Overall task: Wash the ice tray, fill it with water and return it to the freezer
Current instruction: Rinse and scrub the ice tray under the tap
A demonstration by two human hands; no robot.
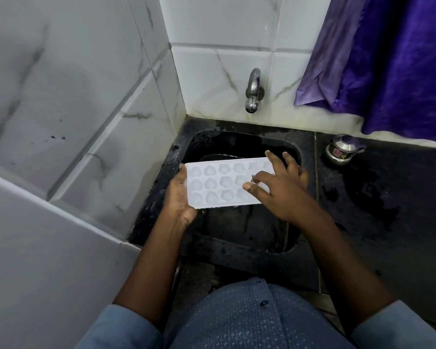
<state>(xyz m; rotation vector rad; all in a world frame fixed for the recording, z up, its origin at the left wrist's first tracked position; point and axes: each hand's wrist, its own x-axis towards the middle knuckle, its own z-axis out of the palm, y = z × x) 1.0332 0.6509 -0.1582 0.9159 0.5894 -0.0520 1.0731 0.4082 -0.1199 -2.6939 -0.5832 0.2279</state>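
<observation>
White marbled tiles corner a black sink [224,248]. Over the sink hangs the ice tray [217,183] — left hand [180,197] clamped on its end, right hand [280,190] spread flat on top

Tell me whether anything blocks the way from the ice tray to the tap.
Nothing visible does. The left hand holds the ice tray over the sink, the right hand rests spread fingers on its right end, and only open space lies between it and the tap on the back wall.
</observation>
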